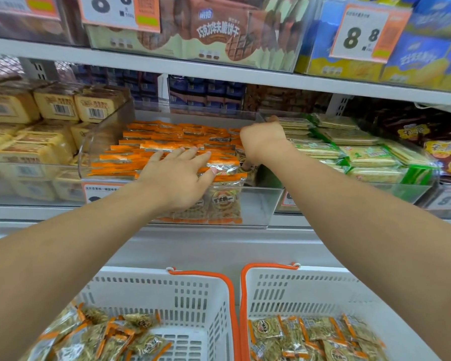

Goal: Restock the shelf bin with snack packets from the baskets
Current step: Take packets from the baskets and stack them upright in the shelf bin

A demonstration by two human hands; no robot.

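Head view, single frame.

Clear shelf bin (255, 204) sits on the middle shelf (219, 241), front wall toward the camera. It holds orange-edged snack packets (164, 142) stacked in rows. The rows run left-right across the bin; most packets lie flat, long axis left to right, orange sealed ends at either side. At the front wall a few packets stand upright on end, printed round logo facing the camera.

Left hand (177, 175): palm down, fingers straight and spread, lying on top of the front rows of packets. Thumb points right, touching a clear-wrapped packet at the front. It grips nothing.

Right hand (262, 140): back of hand toward camera, fingers curled forward over the right rear part of the bin, near its right wall. Fingertips are hidden behind the hand; cannot tell whether it has hold of a packet or of the wall.

Below the shelf, two white slotted baskets with orange handles stand side by side, touching. Left basket (193, 295) has loose packets heaped in its left half, pointing every way. Right basket (310, 290) has packets spread across its bottom, mostly face up.

Neighbours: yellow-wrapped packs (55, 105) in the bin to the left, green-wrapped crackers (362, 155) in the bin to the right. Price tag (362, 35) reading 8.8 on the upper shelf.
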